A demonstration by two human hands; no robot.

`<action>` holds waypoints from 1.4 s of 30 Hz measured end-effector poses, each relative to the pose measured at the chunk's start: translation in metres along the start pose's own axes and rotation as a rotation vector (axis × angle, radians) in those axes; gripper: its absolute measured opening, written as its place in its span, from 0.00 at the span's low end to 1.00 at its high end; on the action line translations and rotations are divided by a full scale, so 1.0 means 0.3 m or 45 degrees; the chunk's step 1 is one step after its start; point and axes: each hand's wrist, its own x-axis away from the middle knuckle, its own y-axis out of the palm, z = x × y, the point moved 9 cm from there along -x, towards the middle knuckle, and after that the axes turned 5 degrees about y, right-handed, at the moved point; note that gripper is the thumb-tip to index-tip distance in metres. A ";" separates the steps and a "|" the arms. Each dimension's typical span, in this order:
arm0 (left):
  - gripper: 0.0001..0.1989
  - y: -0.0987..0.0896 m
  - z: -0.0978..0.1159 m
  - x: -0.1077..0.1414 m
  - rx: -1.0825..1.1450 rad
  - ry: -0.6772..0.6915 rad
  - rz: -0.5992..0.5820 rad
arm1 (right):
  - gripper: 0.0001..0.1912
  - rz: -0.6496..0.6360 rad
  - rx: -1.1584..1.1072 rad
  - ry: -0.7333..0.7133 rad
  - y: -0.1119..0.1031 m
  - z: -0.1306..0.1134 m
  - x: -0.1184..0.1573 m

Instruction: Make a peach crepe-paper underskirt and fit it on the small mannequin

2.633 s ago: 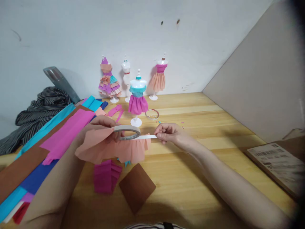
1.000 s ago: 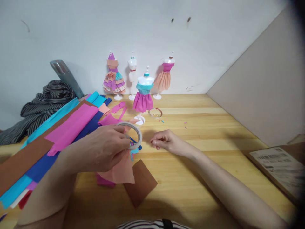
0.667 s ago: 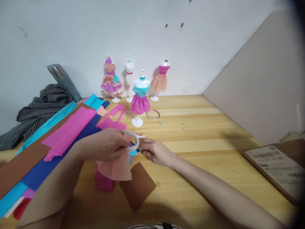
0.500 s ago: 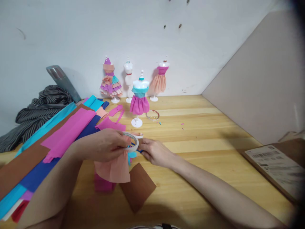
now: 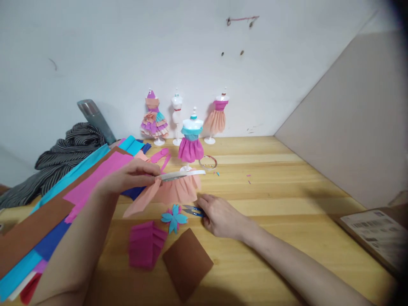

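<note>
My left hand point(image 5: 140, 173), its fingers pinched, holds up a gathered strip of peach crepe paper point(image 5: 175, 190). Along the paper's top edge is a roll of white tape point(image 5: 174, 174), tilted so that it shows nearly edge-on. My right hand point(image 5: 221, 216) is low over the table, its fingers closed round the blue handle of a pair of thread snips point(image 5: 195, 211). The snips' blades point left, towards a blue and pink paper flower point(image 5: 174, 218). Below lie a folded magenta crepe piece point(image 5: 145, 246) and a brown paper square point(image 5: 188, 264).
Several small dress stands are at the back, the nearest wearing a blue and magenta dress point(image 5: 191, 146). Behind it lies another tape ring point(image 5: 208, 162). Crepe sheets point(image 5: 38, 225) and a striped cloth point(image 5: 68, 146) cover the left. A cardboard parcel point(image 5: 369, 238) is at right.
My left hand has lifted the peach paper and tape up and away, uncovering the flower and magenta piece. The snips have come down and right, apart from the tape. The head view has shifted slightly.
</note>
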 end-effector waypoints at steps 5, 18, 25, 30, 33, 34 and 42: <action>0.11 -0.021 -0.095 -0.003 0.373 -0.096 0.227 | 0.15 -0.068 -0.047 0.054 0.002 0.005 0.007; 0.13 -0.024 -0.109 -0.010 0.488 -0.019 0.332 | 0.09 -0.085 -1.798 0.089 -0.180 -0.003 0.083; 0.18 0.016 -0.035 -0.034 0.506 0.042 0.168 | 0.05 0.140 -1.920 0.153 -0.204 0.005 0.100; 0.16 0.033 -0.038 -0.035 0.636 0.038 0.323 | 0.08 0.417 -1.825 0.158 -0.265 0.047 0.130; 0.17 0.050 -0.046 -0.040 0.680 0.065 0.341 | 0.12 0.544 -1.870 0.071 -0.310 0.055 0.153; 0.17 0.056 -0.049 -0.043 0.684 0.067 0.335 | 0.12 0.565 -1.871 0.054 -0.321 0.055 0.159; 0.16 0.086 -0.007 -0.061 0.664 0.103 0.208 | 0.23 0.308 -1.474 0.191 -0.296 0.021 0.143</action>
